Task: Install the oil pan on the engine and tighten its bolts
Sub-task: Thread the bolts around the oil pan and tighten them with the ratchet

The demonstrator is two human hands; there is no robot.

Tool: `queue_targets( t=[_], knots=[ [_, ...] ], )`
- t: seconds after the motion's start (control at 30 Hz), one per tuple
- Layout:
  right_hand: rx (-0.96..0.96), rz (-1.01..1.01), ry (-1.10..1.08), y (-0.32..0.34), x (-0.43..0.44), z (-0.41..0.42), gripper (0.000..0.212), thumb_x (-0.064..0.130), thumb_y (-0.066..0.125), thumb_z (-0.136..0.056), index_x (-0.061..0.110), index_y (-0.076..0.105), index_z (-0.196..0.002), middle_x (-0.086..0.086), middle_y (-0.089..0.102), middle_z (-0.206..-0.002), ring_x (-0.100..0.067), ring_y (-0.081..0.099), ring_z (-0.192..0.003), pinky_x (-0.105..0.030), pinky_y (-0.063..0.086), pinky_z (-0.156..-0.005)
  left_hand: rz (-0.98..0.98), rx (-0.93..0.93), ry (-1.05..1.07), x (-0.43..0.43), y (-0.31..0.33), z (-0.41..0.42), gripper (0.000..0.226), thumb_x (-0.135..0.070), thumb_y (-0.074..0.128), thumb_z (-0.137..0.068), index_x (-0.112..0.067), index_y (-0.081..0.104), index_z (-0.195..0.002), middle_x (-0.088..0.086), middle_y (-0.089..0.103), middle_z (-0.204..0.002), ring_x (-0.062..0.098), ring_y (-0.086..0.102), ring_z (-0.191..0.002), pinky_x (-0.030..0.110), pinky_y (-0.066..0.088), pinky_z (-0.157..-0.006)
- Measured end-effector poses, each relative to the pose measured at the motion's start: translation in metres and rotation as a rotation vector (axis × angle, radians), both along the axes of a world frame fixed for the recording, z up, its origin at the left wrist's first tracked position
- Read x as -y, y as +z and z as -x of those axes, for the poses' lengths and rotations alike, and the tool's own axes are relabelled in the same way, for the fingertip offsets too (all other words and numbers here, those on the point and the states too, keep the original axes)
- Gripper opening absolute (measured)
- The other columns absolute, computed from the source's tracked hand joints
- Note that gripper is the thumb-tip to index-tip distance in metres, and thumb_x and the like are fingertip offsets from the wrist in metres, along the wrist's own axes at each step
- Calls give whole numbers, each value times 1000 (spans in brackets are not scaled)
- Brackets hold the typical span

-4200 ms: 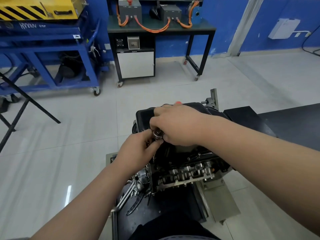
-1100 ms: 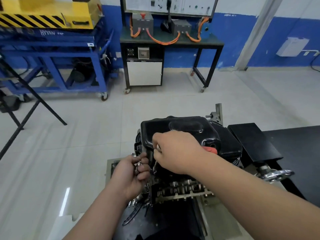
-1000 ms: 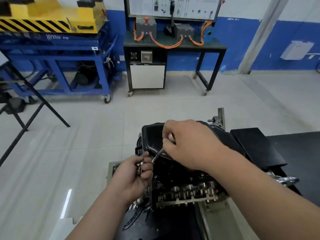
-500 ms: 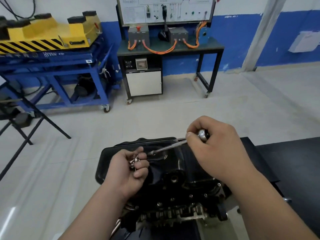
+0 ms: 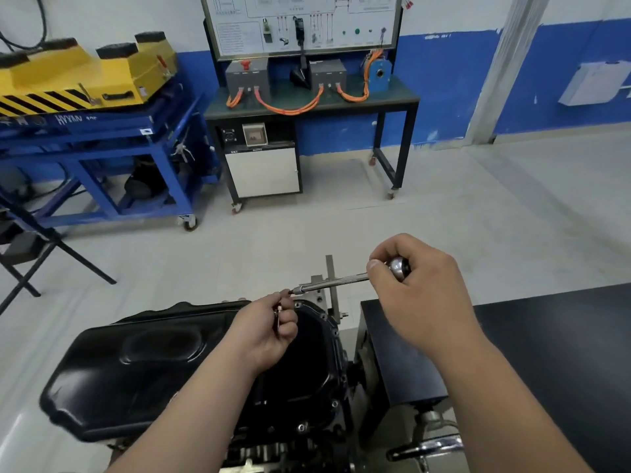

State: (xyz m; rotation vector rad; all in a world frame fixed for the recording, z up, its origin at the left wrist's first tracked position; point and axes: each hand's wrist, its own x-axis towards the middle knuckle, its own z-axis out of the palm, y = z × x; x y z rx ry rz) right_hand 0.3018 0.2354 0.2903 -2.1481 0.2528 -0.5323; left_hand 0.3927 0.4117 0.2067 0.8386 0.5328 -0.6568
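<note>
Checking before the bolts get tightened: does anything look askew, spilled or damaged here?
Nothing stands out. The oil pan lies on the engine with no spill or dent. The left hand holds bolts and touches the driver at its tip; the right hand grips its handle. Flush seating cannot be judged.

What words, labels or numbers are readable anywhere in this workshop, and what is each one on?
"HY": white letters on the blue cart; what follows is blurred.
Board on the wall: printed text, too small to read.
Cabinet, strip above its door: too small to read.
Oil pan, tool, bolts: no writing shows.
</note>
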Motion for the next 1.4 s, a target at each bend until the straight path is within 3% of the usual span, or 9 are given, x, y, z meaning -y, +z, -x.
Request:
queue_targets(
  t=[0.17, 0.33, 0.6, 0.83, 1.1, 1.4],
  knots=[
    [-47, -15, -5, -7, 22, 0, 14, 22, 58, -82, 29, 59, -70, 15, 59, -62, -6, 49, -52, -24, 41, -51, -115, -5, -49, 26, -18, 2, 23, -26, 37, -100, -20, 49, -81, -8, 38, -47, 4, 27, -31, 9, 14, -29],
    [-105, -21, -17, -13, 33, -5, 16, 22, 58, -82, 30, 59, -69, 16, 59, -62, -6, 48, -51, -23, 39, -50, -90, -16, -40, 35, -28, -1, 23, -14, 36, -86, -14, 58, -81, -7, 34, -49, 6, 24, -33, 10, 14, -30],
    [-117, -26, -35, -17, 45, -13, 16, 21, 58, -81, 29, 60, -68, 17, 59, -64, -6, 50, -53, -24, 41, -52, -42, -10, 52, 44, -46, -10, 21, 0, 37, -90, -13, 52, -93, -1, 45, -55, 6, 32, -35, 13, 19, -29],
    [-148, -21, -28, -20, 50, -17, 16, 22, 58, -82, 31, 59, -68, 18, 59, -65, -5, 50, -54, -23, 39, -52, -48, -4, 50, 47, -51, -13, 14, -8, 47, -92, -9, 61, -89, 2, 55, -64, 4, 33, -34, 13, 20, -27],
    [-141, -26, -36, -18, 56, -19, 16, 22, 58, -81, 30, 60, -68, 19, 59, -65, -5, 50, -53, -22, 38, -51, 13, 33, 17, 43, -53, -15, 24, -12, 40, -88, -2, 59, -98, 4, 53, -65, 4, 29, -34, 14, 17, -27],
    [-151, -42, 9, -21, 52, -18, 17, 22, 59, -81, 31, 59, -67, 18, 59, -63, -4, 49, -53, -22, 40, -53, -3, -65, 49, 42, -62, -21, 13, -13, 47, -95, -11, 59, -96, 1, 61, -62, 2, 32, -32, 12, 21, -27]
  ],
)
